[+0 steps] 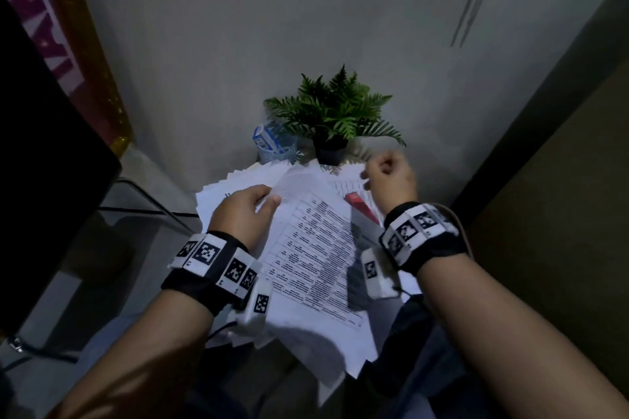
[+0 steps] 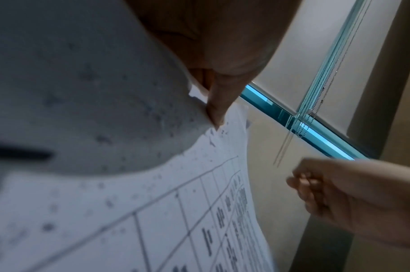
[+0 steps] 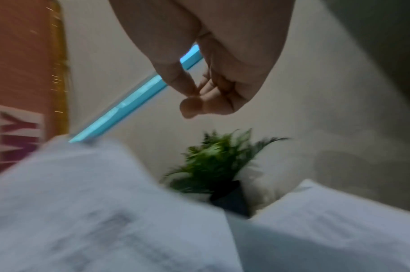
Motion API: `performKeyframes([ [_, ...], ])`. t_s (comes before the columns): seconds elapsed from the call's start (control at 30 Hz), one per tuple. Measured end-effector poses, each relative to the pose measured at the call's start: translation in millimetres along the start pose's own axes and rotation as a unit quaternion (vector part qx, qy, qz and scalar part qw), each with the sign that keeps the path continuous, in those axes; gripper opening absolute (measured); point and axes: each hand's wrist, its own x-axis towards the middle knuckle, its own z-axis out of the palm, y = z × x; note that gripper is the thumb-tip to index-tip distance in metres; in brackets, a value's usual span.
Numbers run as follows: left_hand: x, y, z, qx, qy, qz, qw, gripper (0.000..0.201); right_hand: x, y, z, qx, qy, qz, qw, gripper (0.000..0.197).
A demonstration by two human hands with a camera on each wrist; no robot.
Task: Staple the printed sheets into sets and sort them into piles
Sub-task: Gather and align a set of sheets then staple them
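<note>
Counts from head view: 2 hands, left hand point(image 1: 243, 214) and right hand point(image 1: 391, 178); 2 marker wristbands, left wristband point(image 1: 212, 257), right wristband point(image 1: 417, 231); 1 potted fern point(image 1: 335, 112) at far side; 1 blue-and-white carton point(image 1: 267, 138) left of the fern; 1 red stapler point(image 1: 362, 207), partly hidden; 1 dark monitor point(image 1: 44, 153) at left; printed sheets point(image 1: 313, 241): many, overlapped, exact number can't be told
</note>
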Motion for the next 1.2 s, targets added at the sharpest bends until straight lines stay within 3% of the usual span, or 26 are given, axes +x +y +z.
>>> performKeyframes([
  [0.1,11,-1,-3,0.013,0.010,-0.009,1.000,0.021,45,20,-42,-0.091,0.067,0.042,0.993,0.028],
  [0.2,19,3,-7,0.012,0.015,-0.015,1.000,0.022,78,36,-82,-0.210,0.133,0.072,0.966,0.017],
  [0.23,22,4,-8,0.018,0.021,-0.015,1.000,0.022,86,41,-92,-0.238,0.142,0.075,0.958,0.011],
  [0.37,29,7,-8,0.009,0.033,-0.019,0.999,0.020,111,52,-122,-0.311,0.124,0.092,0.938,0.028],
  [0.5,30,7,-10,0.016,0.030,0.007,0.999,0.019,105,44,-112,-0.239,0.060,0.038,0.968,0.022],
  [0.6,26,16,-16,-0.012,0.036,0.021,0.999,0.015,70,22,-79,-0.164,-0.069,-0.023,0.984,0.021],
  [0.7,18,27,-25,-0.036,0.047,0.050,0.997,0.019,30,-2,-47,-0.199,-0.256,-0.099,0.941,0.048],
  [0.77,15,34,-32,-0.076,0.059,0.070,0.993,0.021,9,-16,-28,-0.210,-0.317,-0.125,0.916,0.059],
  [0.9,10,43,-53,-0.092,0.060,0.108,0.988,0.028,-15,-30,-4,-0.075,-0.315,-0.072,0.943,0.026],
  [1.0,2,39,-77,-0.061,0.088,0.117,0.987,0.043,-23,-33,-1,-0.019,-0.273,-0.085,0.958,0.005],
  [1.13,-3,14,-102,-0.185,0.137,0.072,0.971,0.040,-21,-39,-8,0.010,-0.205,-0.099,0.974,0.024],
  [1.2,-3,-1,-100,-0.309,0.070,0.031,0.948,0.063,-25,-48,-11,0.078,-0.216,-0.100,0.968,0.023],
])
